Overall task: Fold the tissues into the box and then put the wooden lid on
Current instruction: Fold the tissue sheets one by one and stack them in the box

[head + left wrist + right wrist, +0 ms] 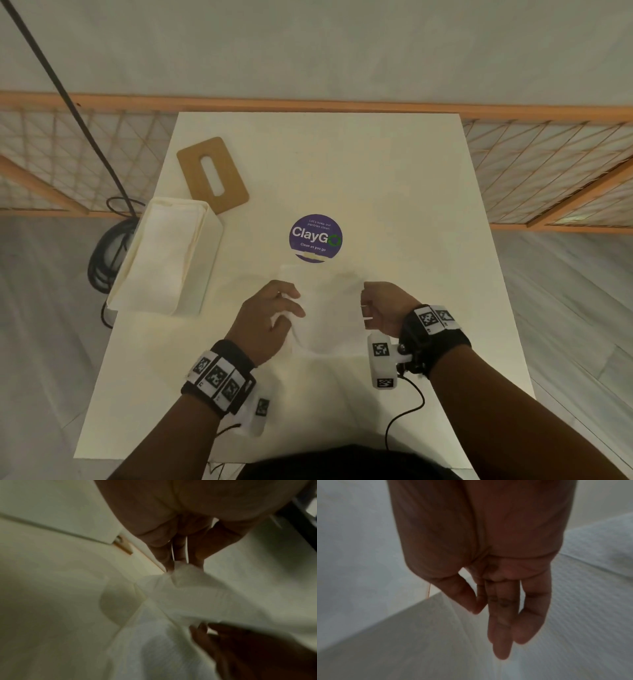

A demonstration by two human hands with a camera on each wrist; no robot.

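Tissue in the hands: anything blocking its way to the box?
Nothing visible. The tissue is held by the left hand and right hand; bare table lies between it and the open box. The wooden lid sits behind the box.

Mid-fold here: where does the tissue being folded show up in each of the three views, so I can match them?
Head: the tissue lies centre frame on the table, between the left hand and right hand.
Left wrist: tissue fills centre and lower right, pinched at the left hand's fingertips.
Right wrist: tissue covers the right side, behind the right hand's fingers.
Shared landmark: the white table.
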